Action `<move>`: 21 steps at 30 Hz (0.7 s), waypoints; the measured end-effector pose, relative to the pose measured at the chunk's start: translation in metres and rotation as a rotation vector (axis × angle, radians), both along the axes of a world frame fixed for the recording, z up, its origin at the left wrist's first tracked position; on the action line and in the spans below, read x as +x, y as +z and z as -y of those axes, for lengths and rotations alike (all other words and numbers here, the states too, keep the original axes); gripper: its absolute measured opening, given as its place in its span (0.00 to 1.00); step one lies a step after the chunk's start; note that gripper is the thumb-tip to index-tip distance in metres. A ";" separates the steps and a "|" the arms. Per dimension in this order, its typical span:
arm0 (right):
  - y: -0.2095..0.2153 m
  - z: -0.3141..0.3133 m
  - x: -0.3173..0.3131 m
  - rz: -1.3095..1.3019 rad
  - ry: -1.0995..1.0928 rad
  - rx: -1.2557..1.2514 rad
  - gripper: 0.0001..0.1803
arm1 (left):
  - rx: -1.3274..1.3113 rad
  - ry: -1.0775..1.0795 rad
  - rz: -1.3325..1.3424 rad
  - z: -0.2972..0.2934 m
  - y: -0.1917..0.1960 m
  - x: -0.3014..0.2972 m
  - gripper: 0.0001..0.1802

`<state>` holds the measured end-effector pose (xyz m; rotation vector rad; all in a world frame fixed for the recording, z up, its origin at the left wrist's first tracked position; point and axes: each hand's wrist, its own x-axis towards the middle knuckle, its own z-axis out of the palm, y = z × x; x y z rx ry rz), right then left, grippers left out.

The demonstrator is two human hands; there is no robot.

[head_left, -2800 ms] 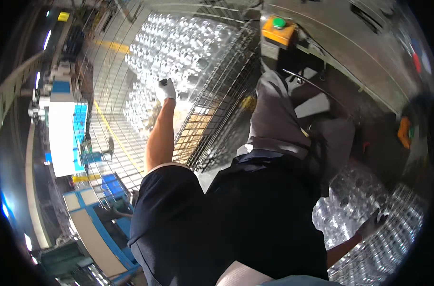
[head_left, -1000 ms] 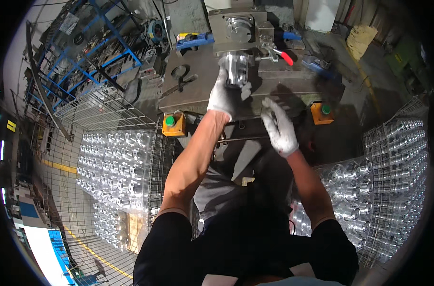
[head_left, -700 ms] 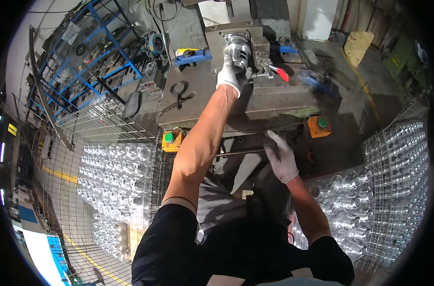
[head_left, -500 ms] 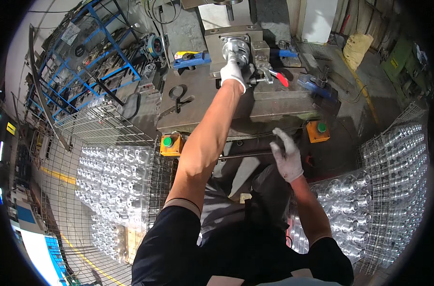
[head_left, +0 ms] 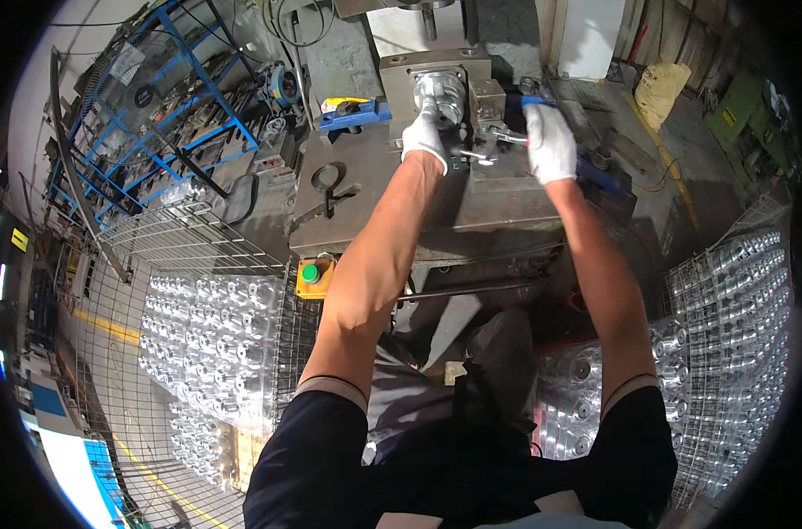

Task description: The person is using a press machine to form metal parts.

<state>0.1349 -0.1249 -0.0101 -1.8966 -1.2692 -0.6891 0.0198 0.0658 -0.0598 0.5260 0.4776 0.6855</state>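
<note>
My left hand, in a white glove, reaches forward to a round silver metal part seated in the fixture block. Its fingers press against the near side of that part. In a matching glove, my right hand is closed over the handle of a toggle clamp to the right of the part. The glove covers most of the red handle; only a sliver of red shows beside the fingers. Above the fixture hangs a machine spindle, apart from the part.
Wire baskets of shiny metal parts stand at the left and right. A green push button sits on a yellow box at the table's front. A loose ring lies on the machine table. Blue clamps flank the fixture.
My right hand has moved forward from in front of the table onto the toggle clamp's handle, which has swung toward the far side. My left hand stays at the metal part.
</note>
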 end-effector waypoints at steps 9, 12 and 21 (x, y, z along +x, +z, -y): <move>0.002 -0.050 0.048 0.073 -0.121 -0.219 0.24 | 0.194 0.158 -0.292 0.047 0.062 -0.026 0.28; 0.011 -0.034 0.037 -0.112 -0.254 -0.287 0.26 | 0.520 0.214 -0.547 0.063 0.055 -0.050 0.25; -0.079 0.159 -0.040 0.030 -0.198 -0.295 0.21 | 1.684 0.540 -1.097 0.110 -0.020 -0.288 0.25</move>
